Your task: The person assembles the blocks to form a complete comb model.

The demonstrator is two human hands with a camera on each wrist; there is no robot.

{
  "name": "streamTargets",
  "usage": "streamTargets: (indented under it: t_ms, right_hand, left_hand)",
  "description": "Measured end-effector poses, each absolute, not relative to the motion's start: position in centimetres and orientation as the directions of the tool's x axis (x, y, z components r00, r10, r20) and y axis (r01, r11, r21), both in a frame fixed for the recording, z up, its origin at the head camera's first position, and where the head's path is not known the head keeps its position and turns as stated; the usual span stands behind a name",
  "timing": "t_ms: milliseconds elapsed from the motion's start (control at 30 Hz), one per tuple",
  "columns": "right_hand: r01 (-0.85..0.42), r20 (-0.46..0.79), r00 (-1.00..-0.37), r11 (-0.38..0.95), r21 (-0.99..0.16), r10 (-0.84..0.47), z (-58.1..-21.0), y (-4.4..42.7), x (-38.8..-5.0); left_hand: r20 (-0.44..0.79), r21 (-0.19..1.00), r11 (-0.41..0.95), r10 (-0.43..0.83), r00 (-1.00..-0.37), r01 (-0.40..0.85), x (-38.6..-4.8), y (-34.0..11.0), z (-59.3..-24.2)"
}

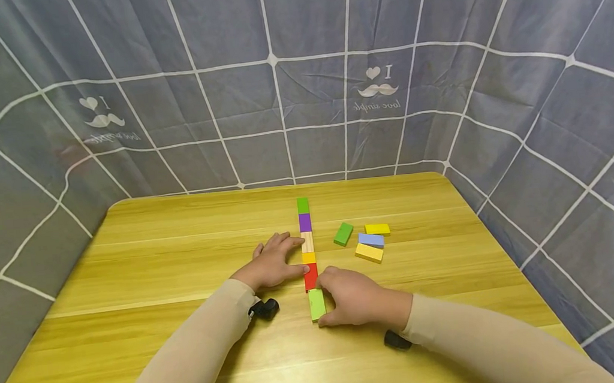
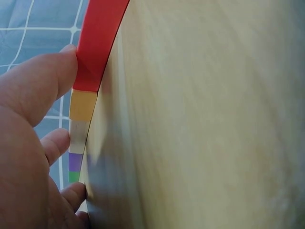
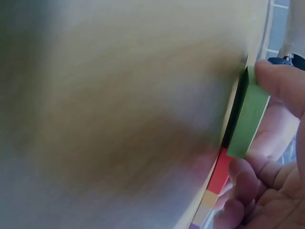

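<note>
A straight row of blocks runs away from me: a red block [image 1: 311,279], an orange block [image 1: 309,257], a plain wood block [image 1: 308,243], a purple block [image 1: 305,222] and a green block [image 1: 302,205] at the far end. My right hand [image 1: 356,296] pinches a light green block [image 1: 317,306] lengthwise between thumb and fingertips, at the near end by the red one. On the row's left side my left hand [image 1: 275,262] rests, its thumb touching the red block [image 2: 100,43] and its index finger touching the plain wood block [image 2: 78,137].
Right of the row lie a loose green block [image 1: 343,234], a yellow block [image 1: 377,230], a blue block [image 1: 371,240] and a darker yellow block [image 1: 369,253]. A grey checked curtain [image 1: 310,89] encloses the wooden table [image 1: 181,243] at its back and sides.
</note>
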State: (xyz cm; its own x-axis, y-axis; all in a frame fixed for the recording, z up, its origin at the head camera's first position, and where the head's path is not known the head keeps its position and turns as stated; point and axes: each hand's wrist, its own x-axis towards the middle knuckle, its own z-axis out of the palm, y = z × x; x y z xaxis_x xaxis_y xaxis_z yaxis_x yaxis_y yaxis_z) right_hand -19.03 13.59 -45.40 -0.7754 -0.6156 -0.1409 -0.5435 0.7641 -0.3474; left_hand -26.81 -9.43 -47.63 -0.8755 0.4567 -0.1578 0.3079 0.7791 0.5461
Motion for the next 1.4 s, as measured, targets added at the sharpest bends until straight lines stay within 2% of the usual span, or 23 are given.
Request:
streamTargets:
  t_ms: [133, 333, 1400]
  right_hand:
    - [-0.579, -0.126, -0.769, 0.767, -0.277, -0.626, -45.35, 13.41, -18.78]
    - [-0.603, -0.12, -0.761, 0.764, -0.229, -0.637, -45.03, 13.22, -18.57]
    - [-0.654, -0.143, -0.711, 0.722, -0.226, -0.689, -45.22, 13.56, -18.99]
  left_hand:
    - [-0.156, 0.549, 0.778, 0.456, -0.876, 0.307, -26.81, -9.37, -47.56]
    - [-0.16, 0.551, 0.777, 0.456, -0.876, 0.304, -26.85, -9.33, -47.59]
    - [-0.169, 0.554, 0.776, 0.459, -0.872, 0.301, -26.59, -9.36, -47.19]
